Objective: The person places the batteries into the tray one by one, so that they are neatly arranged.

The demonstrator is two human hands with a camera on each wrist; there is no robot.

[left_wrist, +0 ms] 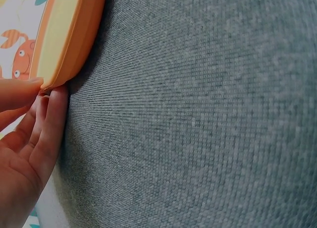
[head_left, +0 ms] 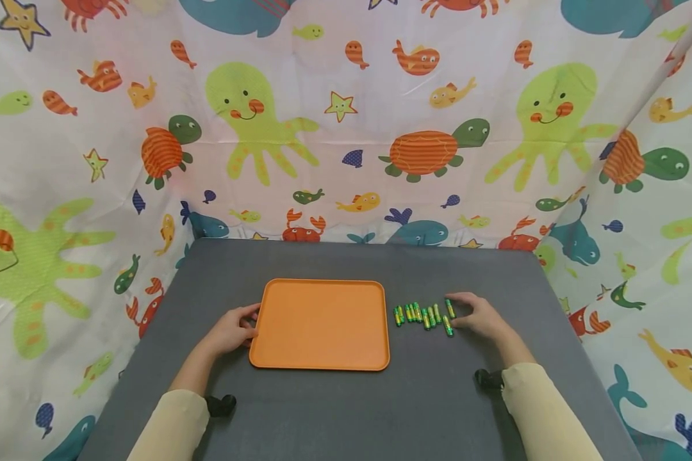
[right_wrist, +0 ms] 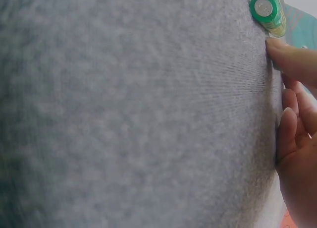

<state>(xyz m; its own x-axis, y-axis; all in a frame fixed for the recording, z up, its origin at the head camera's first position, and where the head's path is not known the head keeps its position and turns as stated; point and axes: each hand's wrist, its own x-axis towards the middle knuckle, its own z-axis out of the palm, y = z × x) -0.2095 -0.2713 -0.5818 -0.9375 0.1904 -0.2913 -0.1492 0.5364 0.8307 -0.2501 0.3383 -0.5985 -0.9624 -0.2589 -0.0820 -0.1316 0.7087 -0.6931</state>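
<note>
An orange tray (head_left: 320,323) with a raised rim lies on the grey table. My left hand (head_left: 229,330) holds its left edge. In the left wrist view the thumb (left_wrist: 29,89) lies on the rim, with the fingers bent at the tray's underside. To the right of the tray lie several green and yellow batteries (head_left: 431,315) in a loose, uneven row. My right hand (head_left: 484,317) is at the right end of that row, fingers and thumb spread around the last batteries. In the right wrist view a battery's flat end (right_wrist: 263,8) shows just beyond the thumb (right_wrist: 290,57).
A grey cloth covers the table (head_left: 346,410). Behind it and along the sides hangs a white curtain (head_left: 323,128) printed with sea animals. A black wrist camera (head_left: 222,406) sits at the left cuff, another black camera (head_left: 488,379) at the right cuff.
</note>
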